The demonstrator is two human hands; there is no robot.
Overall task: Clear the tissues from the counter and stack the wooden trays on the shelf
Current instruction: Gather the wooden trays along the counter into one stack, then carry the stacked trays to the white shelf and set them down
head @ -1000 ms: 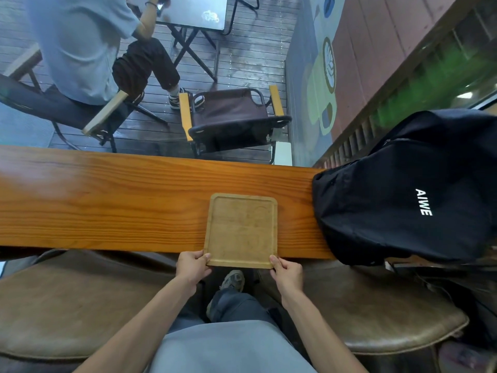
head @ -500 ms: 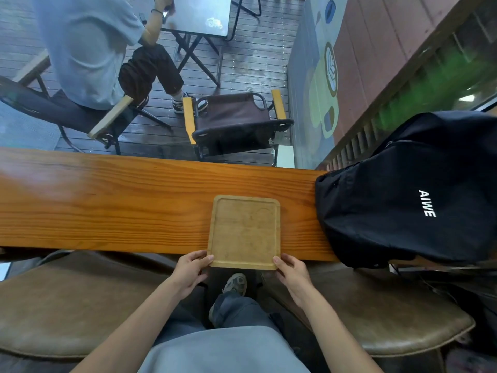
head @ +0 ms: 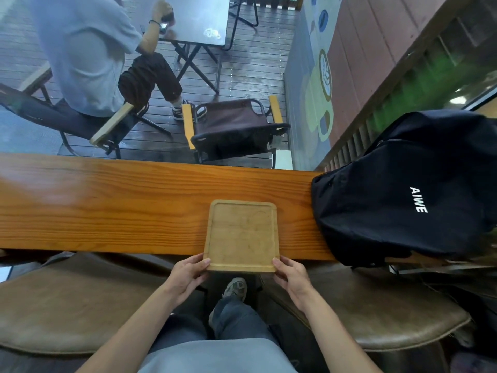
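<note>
A square, pale wooden tray (head: 242, 235) lies flat on the long orange-brown wooden counter (head: 107, 205), and its near edge juts a little over the counter's front. My left hand (head: 188, 273) holds the tray's near left corner, thumb against the side edge. My right hand (head: 291, 275) holds the near right corner the same way. The tray has nothing on it. I see no tissues on the counter and no shelf.
A black backpack (head: 403, 189) rests on the counter just right of the tray. Brown leather stools stand below me on the left (head: 67, 300) and right (head: 376, 305). Beyond the counter, a person (head: 88, 55) sits near a folding chair (head: 231, 125) and a dark table (head: 199, 20).
My hands loosened from the tray's near edge, then settled on its two near corners. The tray has hardly moved on the counter.
</note>
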